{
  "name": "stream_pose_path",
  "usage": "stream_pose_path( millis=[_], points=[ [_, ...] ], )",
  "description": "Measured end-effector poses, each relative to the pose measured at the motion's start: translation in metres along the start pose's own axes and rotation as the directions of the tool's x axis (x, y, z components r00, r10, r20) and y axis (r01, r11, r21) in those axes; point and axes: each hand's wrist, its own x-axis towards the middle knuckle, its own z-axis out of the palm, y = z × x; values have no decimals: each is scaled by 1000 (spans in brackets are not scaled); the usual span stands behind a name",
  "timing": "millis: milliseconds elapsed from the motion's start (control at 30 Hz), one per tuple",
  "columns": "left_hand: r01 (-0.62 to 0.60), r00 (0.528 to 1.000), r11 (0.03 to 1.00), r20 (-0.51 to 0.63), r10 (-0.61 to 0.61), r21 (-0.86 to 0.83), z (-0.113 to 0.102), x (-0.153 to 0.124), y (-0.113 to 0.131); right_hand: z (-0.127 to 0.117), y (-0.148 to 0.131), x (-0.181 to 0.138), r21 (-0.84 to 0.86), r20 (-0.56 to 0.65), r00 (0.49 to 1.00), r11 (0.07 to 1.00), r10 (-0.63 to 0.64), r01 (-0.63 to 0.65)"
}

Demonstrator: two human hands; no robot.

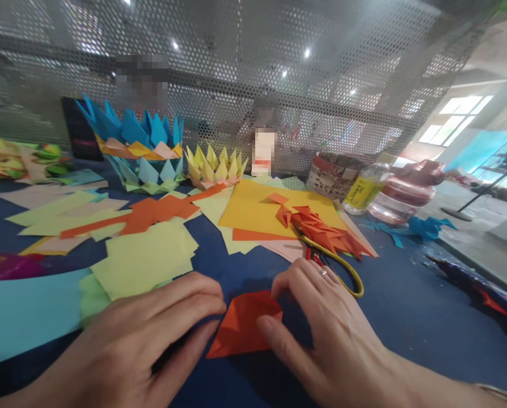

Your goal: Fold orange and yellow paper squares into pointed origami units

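Dark blue worktop [406,300] under everything here, with a perforated metal screen [219,73] across the back. Bottom centre, the right hand [324,317] has a folded orange paper [247,323] lightly pinched, thumb on its face and fingertips at its upper right edge. Left hand [147,328] sits at the paper's left edge, thumb and fingers only narrowly parted; can't tell if it's actually gripping.

Just beyond the right hand there's a yellow-handled tool [355,277], then a heap of folded orange pieces [325,229] on a yellow sheet [247,207], right of centre. Pale green sheets [147,258] spread to the left, with a blue paper crown [138,127] and a yellow paper crown [213,164] behind.

What could go wrong? My guess: a crease goes crooked or springs open if the right thumb slips, since the hold looks pretty light. An elbow swinging right might also knock what looks like a glue gun [474,283].

Hard to make out: the tool's working end is under the orange heap, the left palm is out of sight, both forearms are cut off, and pixelated patches cover bits of the background.
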Motion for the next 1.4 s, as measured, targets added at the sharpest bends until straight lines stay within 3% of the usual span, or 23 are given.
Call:
stream_pose_path(
  millis=[100, 233, 500, 667, 833, 1000, 1167, 1400],
  points=[
    [-14, 998, 1000, 55, 13, 17, 0, 0, -6, 6, 0, -4, 35, 66, 996, 998, -57, 55],
    [-99, 989, 995, 109, 100, -14, 0, 3, -10, 10, 2, -7, 214, 89, 986, 970, -139, 118],
    [-147, 983, 989, 110, 150, -31, -2, 4, -7, 5, 10, 3, 326, 90, 976, 932, -200, 160],
    [-256, 960, 962, 89, 264, -90, -3, 5, -6, 8, 11, 2, 290, 72, 980, 944, -187, 159],
    [-285, 959, 948, 25, 284, 144, 4, -15, -7, 1, 2, -2, 267, -8, 987, 951, -162, 158],
    [-280, 959, 916, 35, 281, 287, 9, -22, -4, 2, 1, -3, 228, 19, 978, 954, -206, 196],
    [-295, 952, 920, -6, 307, 256, 8, -11, 4, 16, 7, -6, 191, 1, 936, 918, -353, 346],
    [-284, 952, 924, -42, 304, 258, 16, -18, 1, 15, 7, -6, 154, 65, 944, 938, -325, 312]
  ],
)
